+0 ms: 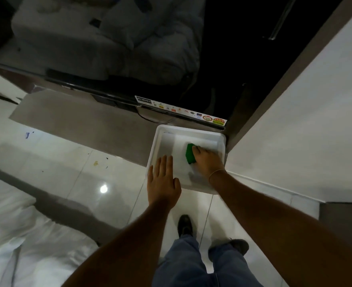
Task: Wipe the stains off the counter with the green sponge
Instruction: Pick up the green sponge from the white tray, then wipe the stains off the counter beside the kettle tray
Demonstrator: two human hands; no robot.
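A green sponge [190, 153] lies inside a white square tray [160, 139] that rests on the brown counter [84, 123] below a dark screen. My right hand [208, 162] is inside the tray with its fingers closed on the sponge's right side. My left hand [163, 179] lies flat and open on the tray's near left rim, fingers together and pointing away from me. Small blue, yellow and dark stains [96, 163] show on the pale glossy surface to the left of the tray.
A large black television screen [129, 48] stands right behind the counter, with a sticker strip [181, 111] along its lower edge. A white wall [295, 131] rises close on the right. White bedding [15, 235] lies at lower left. My legs and shoes [191, 255] stand on the tiled floor.
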